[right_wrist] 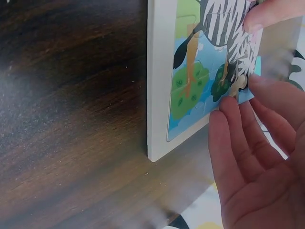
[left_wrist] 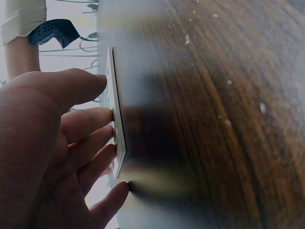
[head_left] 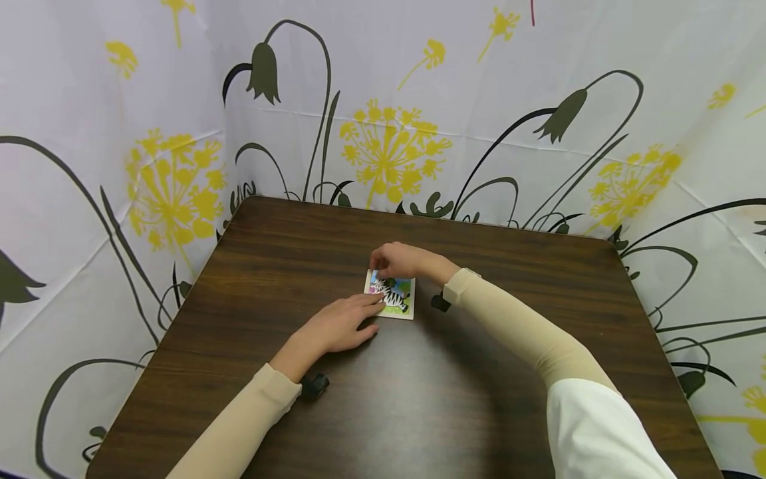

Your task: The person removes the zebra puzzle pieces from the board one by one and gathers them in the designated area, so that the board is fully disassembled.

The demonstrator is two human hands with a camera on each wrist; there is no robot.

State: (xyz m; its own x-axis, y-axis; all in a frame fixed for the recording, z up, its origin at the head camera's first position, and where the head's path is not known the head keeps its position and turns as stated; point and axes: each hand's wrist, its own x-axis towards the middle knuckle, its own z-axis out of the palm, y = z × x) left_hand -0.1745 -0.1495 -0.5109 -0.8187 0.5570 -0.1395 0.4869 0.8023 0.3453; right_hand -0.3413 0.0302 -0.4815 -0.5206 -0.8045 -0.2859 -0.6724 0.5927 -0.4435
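Note:
A zebra jigsaw puzzle (head_left: 399, 296) in a pale frame lies flat on the dark wooden table. My left hand (head_left: 342, 324) rests on its lower left side, fingers extended over the picture. In the left wrist view the fingertips touch the top of the puzzle's frame (left_wrist: 120, 138), seen edge-on. At the far left corner is my right hand (head_left: 402, 259), bent down over the picture. The right wrist view shows its thumb and fingers pinching a puzzle piece (right_wrist: 245, 97) with blue on it, tilted up from its neighbours. The fingers partly cover this corner.
The brown wood-grain table (head_left: 407, 399) extends around the puzzle on every side. A white curtain (head_left: 383, 80) with yellow and dark green flowers hangs behind and beside it. A dark wrist device (head_left: 314, 386) sits at the left cuff, another (head_left: 440, 303) at the right.

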